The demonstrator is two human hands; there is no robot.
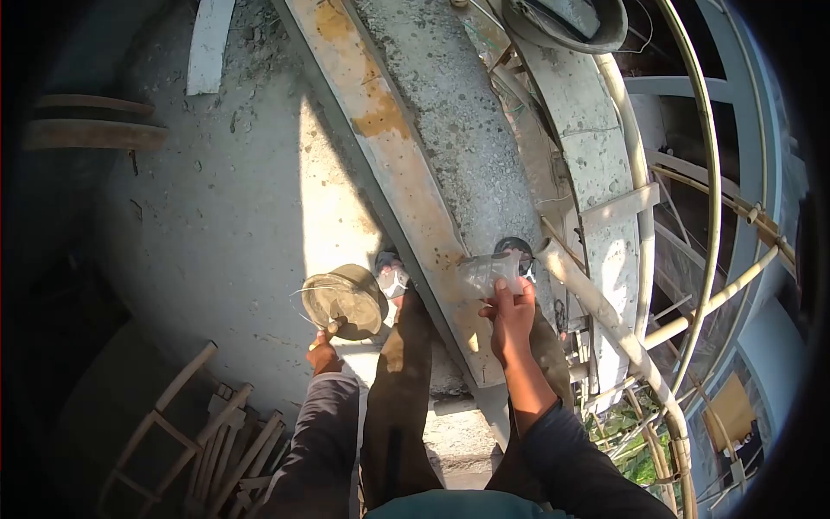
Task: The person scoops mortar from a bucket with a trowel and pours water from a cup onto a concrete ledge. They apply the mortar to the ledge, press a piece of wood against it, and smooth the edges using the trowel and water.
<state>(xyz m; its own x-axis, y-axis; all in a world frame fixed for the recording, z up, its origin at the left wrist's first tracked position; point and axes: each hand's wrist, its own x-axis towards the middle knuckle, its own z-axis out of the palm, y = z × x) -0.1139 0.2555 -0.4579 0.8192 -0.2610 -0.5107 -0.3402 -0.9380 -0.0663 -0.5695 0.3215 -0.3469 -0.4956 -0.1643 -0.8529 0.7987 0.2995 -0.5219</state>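
A round, mud-coloured bucket [346, 298] hangs low beside my left leg, its mouth tilted toward the left. My left hand [324, 350] is closed on the bucket at its near edge, and a thin wire handle loops out on the left. My right hand [512, 311] pinches a clear plastic container [490, 275] lying roughly sideways in the air over the long plank. The container looks see-through; whether anything is inside cannot be made out.
A long stained plank [389, 147] runs between my feet. Bamboo poles [618, 324] stand along the right. Another bucket [566, 26] sits at the top right on a concrete ledge [596, 164]. Wooden frames [207, 432] lie lower left.
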